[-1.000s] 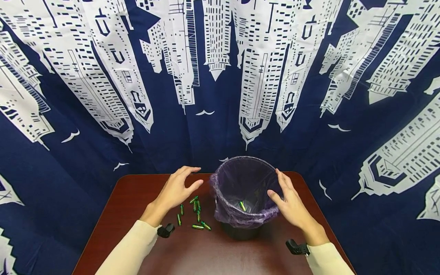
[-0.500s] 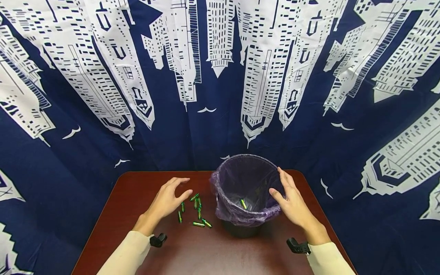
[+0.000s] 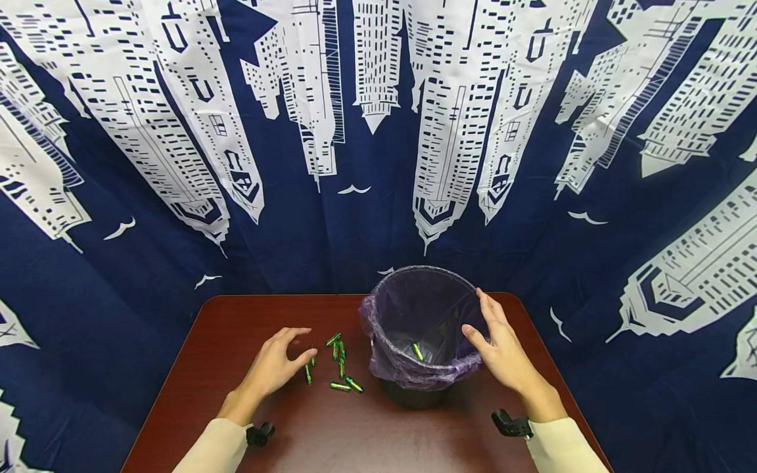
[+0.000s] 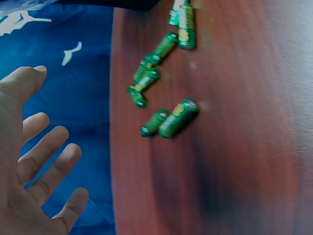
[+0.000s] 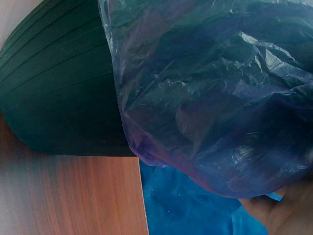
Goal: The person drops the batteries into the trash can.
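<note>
Head view: I see batteries (image 3: 342, 368) left of the bin (image 3: 414, 397), one battery (image 3: 418, 352) inside.
Left hand (image 3: 273, 360): released, near batteries.
Right hand (image 3: 504, 351): at the right rim; grasping, I can't tell.

Green batteries (image 3: 341, 368) are scattered on the tabletop (image 3: 355, 440) beside a dark bin (image 3: 415, 399) lined with purple plastic (image 3: 395, 373), inside which another battery (image 3: 417, 352) is seen. The left hand (image 3: 269, 368) is held by the leftmost ones, the right hand (image 3: 503, 348) at the bin's right rim. The tabletop is backed by a navy skyscraper-print curtain (image 3: 284, 223).
</note>
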Motion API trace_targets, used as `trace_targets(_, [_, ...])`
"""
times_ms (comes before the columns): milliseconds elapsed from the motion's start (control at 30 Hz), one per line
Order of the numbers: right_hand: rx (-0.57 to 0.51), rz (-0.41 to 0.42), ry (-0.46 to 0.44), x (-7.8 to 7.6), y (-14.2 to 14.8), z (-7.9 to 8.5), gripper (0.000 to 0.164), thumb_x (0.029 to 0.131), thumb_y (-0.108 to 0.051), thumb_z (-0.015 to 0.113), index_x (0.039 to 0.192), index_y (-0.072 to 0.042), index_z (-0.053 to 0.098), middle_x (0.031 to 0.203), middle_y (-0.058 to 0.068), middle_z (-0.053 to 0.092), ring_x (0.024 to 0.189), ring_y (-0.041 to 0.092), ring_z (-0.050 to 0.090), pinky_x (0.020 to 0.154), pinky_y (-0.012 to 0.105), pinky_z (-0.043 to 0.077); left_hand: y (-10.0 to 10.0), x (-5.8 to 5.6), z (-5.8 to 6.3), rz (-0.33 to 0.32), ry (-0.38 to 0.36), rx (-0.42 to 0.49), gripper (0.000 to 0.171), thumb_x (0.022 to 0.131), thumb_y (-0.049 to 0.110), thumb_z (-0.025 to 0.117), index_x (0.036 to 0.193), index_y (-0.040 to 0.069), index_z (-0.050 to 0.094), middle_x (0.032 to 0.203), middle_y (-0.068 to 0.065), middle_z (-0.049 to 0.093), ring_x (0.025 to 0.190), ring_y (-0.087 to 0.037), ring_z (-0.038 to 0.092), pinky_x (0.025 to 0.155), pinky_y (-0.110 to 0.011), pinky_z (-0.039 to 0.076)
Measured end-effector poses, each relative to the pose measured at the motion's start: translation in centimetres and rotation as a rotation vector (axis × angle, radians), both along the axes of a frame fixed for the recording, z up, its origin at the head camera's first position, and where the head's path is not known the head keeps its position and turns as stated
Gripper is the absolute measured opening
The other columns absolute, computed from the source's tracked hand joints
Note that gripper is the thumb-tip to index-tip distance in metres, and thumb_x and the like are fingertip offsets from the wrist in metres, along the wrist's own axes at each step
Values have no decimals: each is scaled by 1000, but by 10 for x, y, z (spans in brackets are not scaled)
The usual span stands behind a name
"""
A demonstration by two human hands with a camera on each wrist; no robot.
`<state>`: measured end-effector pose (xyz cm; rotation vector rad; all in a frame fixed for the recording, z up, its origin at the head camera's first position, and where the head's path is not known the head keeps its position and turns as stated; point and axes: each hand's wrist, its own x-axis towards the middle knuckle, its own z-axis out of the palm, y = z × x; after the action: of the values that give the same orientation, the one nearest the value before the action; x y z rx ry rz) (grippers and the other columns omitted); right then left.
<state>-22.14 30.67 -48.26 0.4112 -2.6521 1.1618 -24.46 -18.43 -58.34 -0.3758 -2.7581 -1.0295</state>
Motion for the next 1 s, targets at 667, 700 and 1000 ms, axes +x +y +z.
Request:
trace_targets(667, [1, -3, 3, -1, 1, -2, 88, 115, -30, 68, 186, -6, 22, 190, 30, 24, 173, 60, 30, 132, 90, 28, -10, 19, -51, 69, -187, -118, 76, 94, 48, 99, 156, 13, 71, 159, -18, 68, 145, -46, 62, 115, -80, 48])
trace_targets(700, [1, -2, 2, -1, 1, -2, 88, 115, -30, 68, 186, -7, 22, 190, 29, 24, 174, 60, 30, 132, 90, 28, -9, 20, -53, 74, -185, -120, 77, 93, 48, 100, 156, 14, 71, 158, -17, 68, 144, -45, 62, 115, -79, 48])
trace_targets(1000, [2, -7, -4, -1, 2, -2, 88, 115, -31, 68, 186, -5, 22, 189, 30, 24, 173, 61, 31, 131, 90, 28, -4, 20, -63, 105, -180, -129, 74, 91, 43, 102, 153, 15, 73, 157, -16, 66, 144, -47, 60, 121, -82, 43])
